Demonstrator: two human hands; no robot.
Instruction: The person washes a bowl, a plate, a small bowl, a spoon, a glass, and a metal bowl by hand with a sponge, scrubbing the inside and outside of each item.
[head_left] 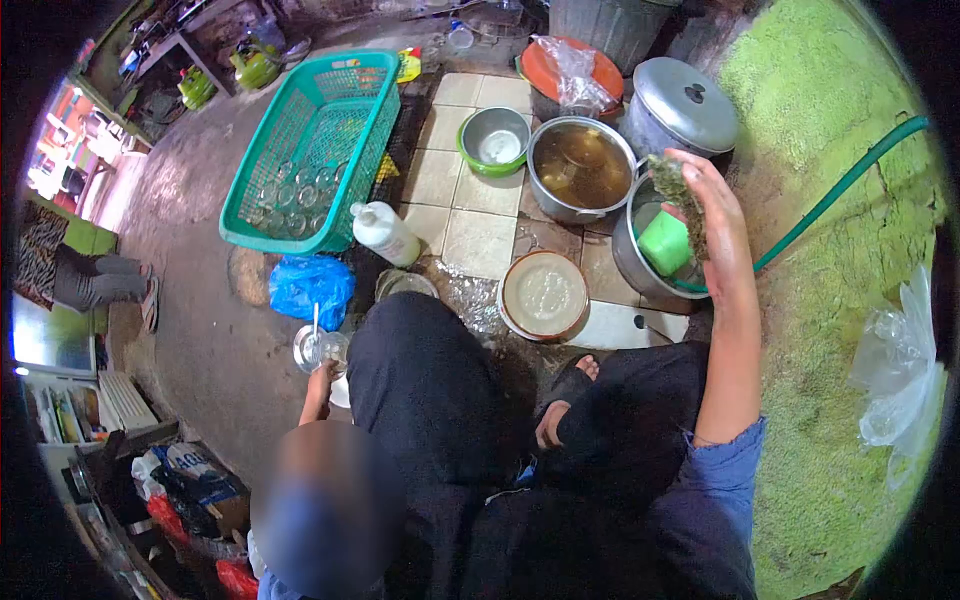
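Your right hand [716,205] raised at right over pot [630,262] with green scoop [662,243] inside; fingers bent around scrubbing pad [668,180], pressing it toward palm. Your left hand [318,386] low at left, touching near side of clear glass [335,348]; cannot tell whether fingers close on it. Saucer [299,350] with spoon [316,316] just beside glass, blue bag [310,288] beyond. Farther left, teal basket [285,241] holding glasses [300,197]. Brown-rimmed basin [506,302] between your hands, on floor.
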